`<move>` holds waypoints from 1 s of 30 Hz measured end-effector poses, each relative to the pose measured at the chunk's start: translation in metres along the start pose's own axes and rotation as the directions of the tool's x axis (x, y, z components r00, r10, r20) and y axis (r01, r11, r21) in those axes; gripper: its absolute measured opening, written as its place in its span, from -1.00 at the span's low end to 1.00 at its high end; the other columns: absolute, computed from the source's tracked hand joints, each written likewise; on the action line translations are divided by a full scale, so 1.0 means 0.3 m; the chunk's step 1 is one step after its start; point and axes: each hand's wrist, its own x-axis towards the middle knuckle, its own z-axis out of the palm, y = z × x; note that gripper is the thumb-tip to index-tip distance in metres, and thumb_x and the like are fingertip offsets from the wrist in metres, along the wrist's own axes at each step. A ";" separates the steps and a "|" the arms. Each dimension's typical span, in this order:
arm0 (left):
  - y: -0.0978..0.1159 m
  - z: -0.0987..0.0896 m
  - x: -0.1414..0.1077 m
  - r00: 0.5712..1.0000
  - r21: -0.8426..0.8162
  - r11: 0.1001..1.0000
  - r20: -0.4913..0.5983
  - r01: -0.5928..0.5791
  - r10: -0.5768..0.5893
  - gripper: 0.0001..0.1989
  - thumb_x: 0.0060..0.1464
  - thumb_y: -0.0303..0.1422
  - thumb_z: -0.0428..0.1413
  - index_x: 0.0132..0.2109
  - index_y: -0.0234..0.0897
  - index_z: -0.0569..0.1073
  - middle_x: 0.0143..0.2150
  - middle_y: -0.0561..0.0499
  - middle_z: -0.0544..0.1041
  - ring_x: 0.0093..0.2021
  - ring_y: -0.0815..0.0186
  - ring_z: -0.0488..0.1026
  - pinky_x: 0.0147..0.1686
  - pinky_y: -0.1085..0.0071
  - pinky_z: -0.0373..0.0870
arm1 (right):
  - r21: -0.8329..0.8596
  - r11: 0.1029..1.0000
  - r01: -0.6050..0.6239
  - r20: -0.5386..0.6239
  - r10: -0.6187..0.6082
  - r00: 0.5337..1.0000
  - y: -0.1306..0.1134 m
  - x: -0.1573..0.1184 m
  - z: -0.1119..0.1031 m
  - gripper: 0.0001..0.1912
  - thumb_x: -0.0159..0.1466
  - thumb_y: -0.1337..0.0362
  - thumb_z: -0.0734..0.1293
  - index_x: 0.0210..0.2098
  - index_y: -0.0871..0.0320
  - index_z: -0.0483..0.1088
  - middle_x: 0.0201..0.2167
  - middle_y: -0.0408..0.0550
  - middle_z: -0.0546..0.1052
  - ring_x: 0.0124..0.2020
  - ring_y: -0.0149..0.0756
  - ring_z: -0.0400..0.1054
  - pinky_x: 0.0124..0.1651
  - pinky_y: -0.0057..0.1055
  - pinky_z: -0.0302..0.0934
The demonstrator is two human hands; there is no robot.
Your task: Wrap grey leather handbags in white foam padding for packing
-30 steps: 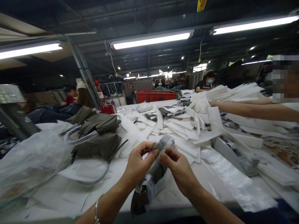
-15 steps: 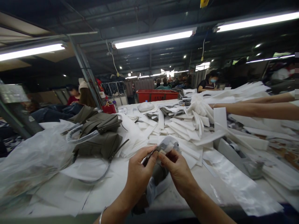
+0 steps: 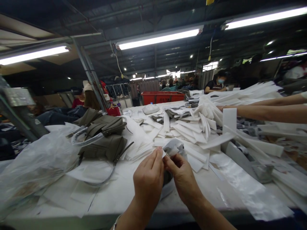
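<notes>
My left hand [image 3: 149,174] is closed, its fingers pinching a small white piece [image 3: 164,153] that looks like paper or tape. Close beside it, my right hand [image 3: 184,179] is closed on a grey strap wrapped in thin film [image 3: 173,147], which arches up above the fingertips. The dark lower part of that item is mostly hidden behind my hands. To the left lie olive-grey handbags [image 3: 105,145] stacked on each other, one with a film-wrapped handle [image 3: 87,139].
A heap of white foam strips [image 3: 189,131] covers the table's middle and right. Crumpled clear plastic [image 3: 40,163] lies at left, a flat plastic sleeve [image 3: 251,188] at right. A co-worker's arms [image 3: 266,111] reach in from the right. Behind stands a red bin [image 3: 163,97].
My left hand has turned so its back faces me, and it has moved slightly right. The white piece now shows at its fingertips. My right hand has barely moved.
</notes>
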 end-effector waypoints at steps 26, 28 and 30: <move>-0.155 0.003 0.063 0.697 -0.418 0.619 0.645 0.665 -0.313 -0.38 0.01 0.06 0.23 0.12 -0.21 0.50 0.07 -0.08 0.58 0.03 0.03 0.55 0.01 0.25 0.52 | -0.139 0.988 0.063 0.215 -0.032 0.976 -0.067 0.024 -0.066 -0.63 0.18 -0.05 0.45 -0.16 0.06 0.61 -0.29 -0.10 0.59 -0.24 -0.23 0.45 -0.11 -0.30 0.31; -0.152 0.012 0.058 0.679 -0.399 0.600 0.640 0.693 -0.360 -0.36 -0.06 0.08 0.26 0.10 -0.18 0.52 0.06 -0.05 0.60 0.04 0.02 0.55 0.01 0.26 0.52 | -0.330 0.926 0.183 0.255 -0.099 0.962 -0.086 0.047 -0.151 -0.65 0.25 -0.04 0.39 -0.11 0.03 0.60 -0.22 -0.09 0.61 -0.17 -0.20 0.47 -0.04 -0.27 0.31; -0.154 0.009 0.057 0.657 -0.346 0.604 0.622 0.718 -0.426 -0.35 -0.13 0.11 0.28 0.07 -0.09 0.54 0.02 0.02 0.62 0.04 0.00 0.54 0.04 0.22 0.51 | -0.606 0.729 0.318 0.227 -0.225 0.948 -0.122 0.077 -0.309 -0.70 0.31 0.02 0.35 -0.10 0.01 0.59 -0.13 -0.08 0.61 -0.06 -0.19 0.45 0.09 -0.25 0.26</move>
